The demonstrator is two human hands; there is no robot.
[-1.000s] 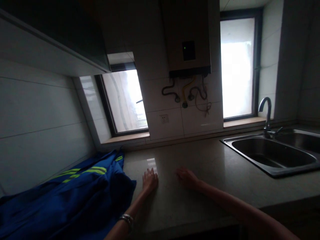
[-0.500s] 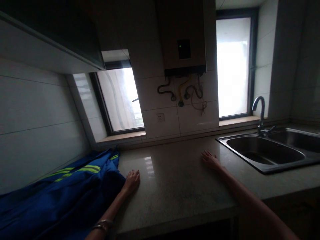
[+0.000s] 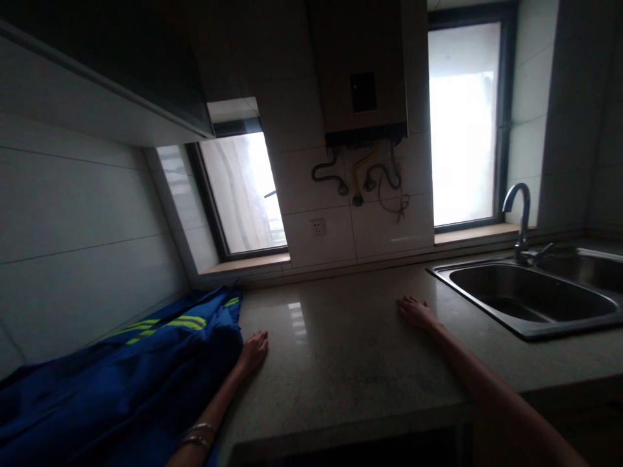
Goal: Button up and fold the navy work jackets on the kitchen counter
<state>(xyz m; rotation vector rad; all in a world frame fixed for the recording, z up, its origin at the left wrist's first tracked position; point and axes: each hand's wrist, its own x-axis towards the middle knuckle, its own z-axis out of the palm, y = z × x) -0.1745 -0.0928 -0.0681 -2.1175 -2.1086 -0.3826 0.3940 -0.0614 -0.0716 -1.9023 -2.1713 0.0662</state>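
My left hand (image 3: 254, 351) lies low on the countertop (image 3: 341, 344), right against the edge of the blue cloth with yellow-green stripes (image 3: 160, 363). Its fingers reach forward and hold nothing that I can see. Two bracelets (image 3: 198, 436) circle that wrist. My right hand (image 3: 416, 312) rests flat on the counter, its fingers pointing left and slightly apart, a short way left of the steel sink (image 3: 491, 321). Nothing is in it. The blue cloth, which looks like a piece of clothing, lies rumpled along the left side.
A curved tap (image 3: 522, 214) stands behind the double sink. On the back wall hangs a water heater (image 3: 365, 52) with pipes below it, above a wall socket (image 3: 318, 227). Windows flank the heater. A cupboard (image 3: 107, 84) overhangs the left side.
The view has turned slightly left, so the room appears further right. My left hand has slid a little left along the cloth's edge. My right hand stays flat on the counter.
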